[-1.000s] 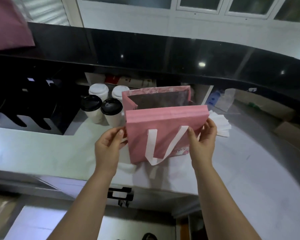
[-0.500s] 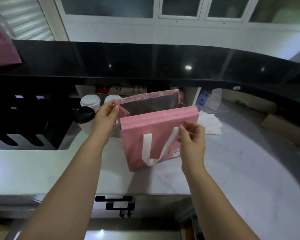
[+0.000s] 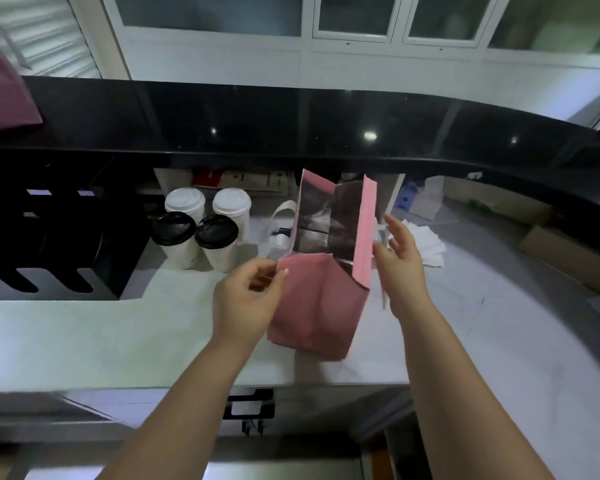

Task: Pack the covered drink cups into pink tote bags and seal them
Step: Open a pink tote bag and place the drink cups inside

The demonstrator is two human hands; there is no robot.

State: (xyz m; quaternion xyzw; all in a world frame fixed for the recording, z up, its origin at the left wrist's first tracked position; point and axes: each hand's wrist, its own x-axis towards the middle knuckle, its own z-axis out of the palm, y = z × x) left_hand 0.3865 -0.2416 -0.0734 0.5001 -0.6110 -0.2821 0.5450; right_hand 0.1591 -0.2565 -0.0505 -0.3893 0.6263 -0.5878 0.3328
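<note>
1. Head view, progress: the pink tote bag [image 3: 321,306] stands on the pale counter [image 3: 84,334] in front of the person. Its mouth is pulled open, and nothing shows inside. No cup is packed and no bag is sealed, so the task looks close to its start, with the first bag being opened up.
2. What is left: four covered drink cups wait in a tight cluster on the counter just left of the bag. Two black-lidded cups [image 3: 174,237] stand in front and two white-lidded cups [image 3: 185,202] behind. They have yet to be loaded and the mouth closed.
3. The left hand [image 3: 246,299] has its thumb and fingers [image 3: 278,275] pinched together on the near-left corner of the bag's rim.
4. The right hand [image 3: 400,258] sits just beside the bag's right wall with its fingers [image 3: 395,225] straight and apart. Whether they touch the wall cannot be told.
5. Materials of the bag: the outside is soft, matt pink and cloth-like. The shape is boxy but slumps slightly at the base. The foil lining [image 3: 326,220] is silver, creased and reflective. A flat white handle [image 3: 284,211] loops out on the far-left side.
6. Other surfaces: the cups are tapered, pale-walled and look like paper, with domed, glossy lids. The counter looks smooth and stone-like. A stack of white napkins [image 3: 426,247] lies beyond the right hand.
</note>
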